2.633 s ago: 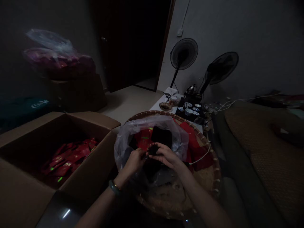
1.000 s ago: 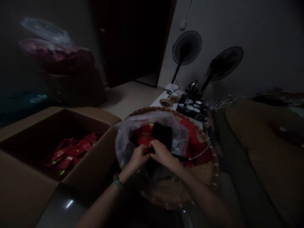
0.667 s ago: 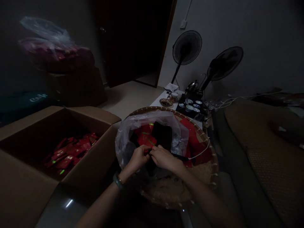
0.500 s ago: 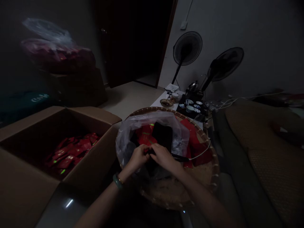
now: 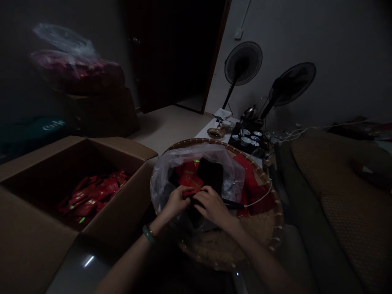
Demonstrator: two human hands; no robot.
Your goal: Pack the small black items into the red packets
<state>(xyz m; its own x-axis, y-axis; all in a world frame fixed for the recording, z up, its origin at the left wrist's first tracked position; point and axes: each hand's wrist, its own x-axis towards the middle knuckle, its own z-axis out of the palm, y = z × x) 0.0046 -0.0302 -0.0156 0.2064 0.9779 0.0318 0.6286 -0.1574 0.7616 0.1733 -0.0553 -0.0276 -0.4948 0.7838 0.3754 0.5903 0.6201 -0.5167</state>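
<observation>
My left hand, with a green bangle on its wrist, is closed in a pinch over a clear plastic bag. Close against it, my right hand has its fingers bent towards the same spot. Whatever lies between the fingertips is dark and too dim to name. Just beyond them, red packets and a black flat piece lie in the open bag. A slim black tool with a white cord rests right of my right hand. All this sits on a round woven tray.
Left stands an open cardboard box holding many red packets. Red pieces lie on the tray's right side. Behind are a tea set and two fans. A mat-covered seat is at right.
My right hand has shifted slightly, its fingers lifted and spread a little more. A red edge now shows by my left fingertips. The bag and tool stay in place.
</observation>
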